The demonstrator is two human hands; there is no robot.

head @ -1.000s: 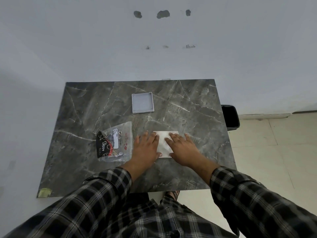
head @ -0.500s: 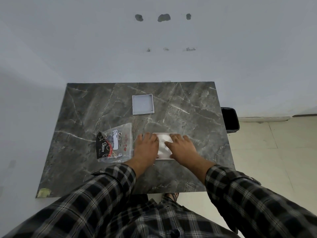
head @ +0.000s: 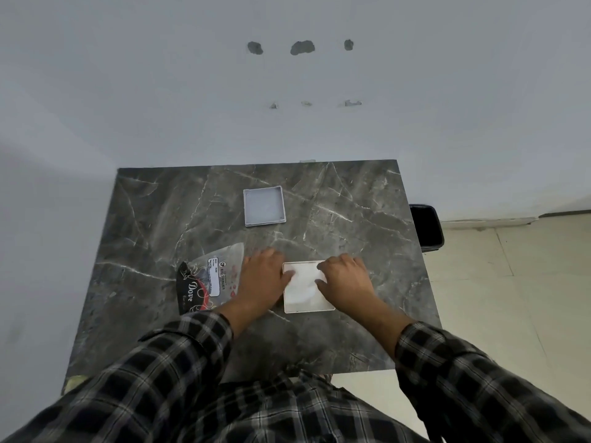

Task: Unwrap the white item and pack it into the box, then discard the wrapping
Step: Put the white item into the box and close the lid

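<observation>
white item (head: 305, 290) lying flat on table (head: 160, 219) between both hands | left hand (head: 263, 279), right hand (head: 347, 279) pinching its film, grip unclear | box (head: 264, 206) sitting straight beyond | bin (head: 427, 227) waiting nearer right hand

Counter (head: 160, 219): dark grey stone-look slab w/ white veining, smooth, semi-gloss; faint sheen near centre. White item (head: 307, 295): flat square, smooth, under thin clear film that shows soft highlights & wrinkles. Box (head: 264, 206): pale grey, matt, prob. card or plastic, cannot tell which; shallow raised rim. Pouch (head: 208, 279): glossy plastic film, part transparent, part black print w/ red & white; crinkled surface. Sleeves (head: 179, 356): woven cloth, dark plaid, matt. Bin (head: 427, 227): black, smooth, looks plastic. Wall (head: 160, 91): matt painted plaster, chipped patches. Floor (head: 511, 298): pale tiles, smooth, low sheen.
</observation>
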